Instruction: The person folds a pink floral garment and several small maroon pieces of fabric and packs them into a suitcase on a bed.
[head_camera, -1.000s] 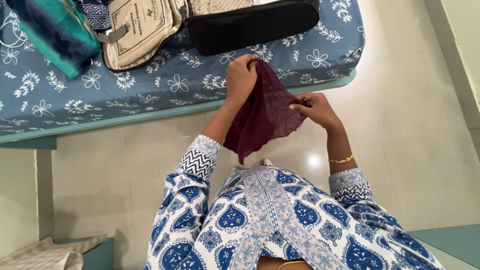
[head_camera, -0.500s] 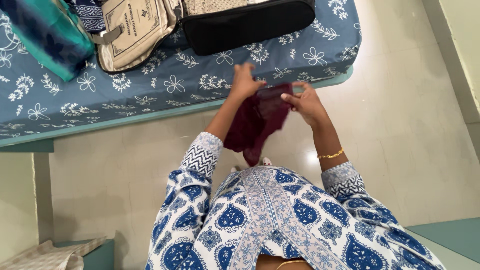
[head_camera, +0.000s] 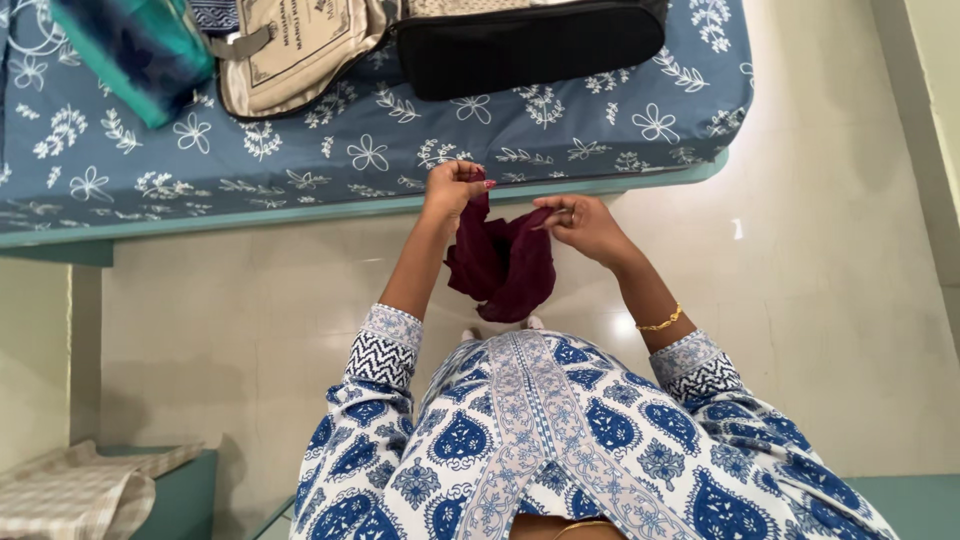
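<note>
While the left hand (head_camera: 452, 190) pinches one upper edge of the maroon cloth (head_camera: 503, 262) with its fingers (head_camera: 470, 183) closed tight on the fabric, the rest of the cloth hangs down and to the right of that grip, bunched in a loose sag between the two hands. It is held in the air above the pale floor (head_camera: 800, 250), just in front of the edge of the bed (head_camera: 300, 170), and does not touch either. Its long axis now runs roughly across, from the left grip to the right one, with the belly of the fabric drooping toward the person's patterned tunic (head_camera: 540, 430).

Further right, the right hand (head_camera: 585, 225) holds the opposite upper edge, its thumb and forefinger closed on the cloth while the other fingers spread a little. Both hands are on the cloth; the left sits slightly higher and nearer the bed. A gold bangle (head_camera: 660, 322) rides the right wrist.

Against the picture from a second ago, the hands have drawn closer together and the cloth, then hanging long and spread from the raised left hand, is gathered shorter and thicker. Half a second ago its top edge was stretched flat between the hands; now it is slack and folded.
</note>
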